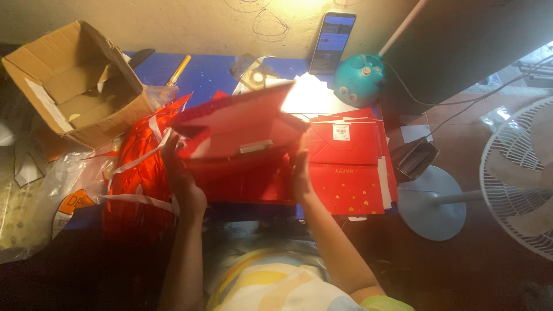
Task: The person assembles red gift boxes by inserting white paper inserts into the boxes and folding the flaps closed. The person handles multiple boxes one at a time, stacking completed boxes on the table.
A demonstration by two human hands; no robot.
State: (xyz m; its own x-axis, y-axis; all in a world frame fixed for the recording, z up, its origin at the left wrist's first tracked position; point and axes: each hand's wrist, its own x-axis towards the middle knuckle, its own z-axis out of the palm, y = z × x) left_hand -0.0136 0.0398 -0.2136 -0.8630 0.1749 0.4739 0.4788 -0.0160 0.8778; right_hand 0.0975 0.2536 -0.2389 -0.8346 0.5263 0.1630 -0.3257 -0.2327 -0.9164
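Both my hands hold a red paper gift bag (pixel 236 129), flattened and tilted up over the blue table (pixel 213 72). My left hand (pixel 181 175) grips its left edge and my right hand (pixel 299 170) grips its right edge. A small pale strip shows on the bag's middle. Right of it lies a stack of flat red bags (pixel 351 167) with small gold hearts and a white label. To the left sits a bundle of red ribbon handles (pixel 141 178) tied with white strips.
An open cardboard box (pixel 75 83) stands at the back left, clear plastic bags (pixel 34 196) beside it. A phone (pixel 332 40) leans on the wall next to a teal round gadget (pixel 358 78). A standing fan (pixel 512 178) is on the floor at right.
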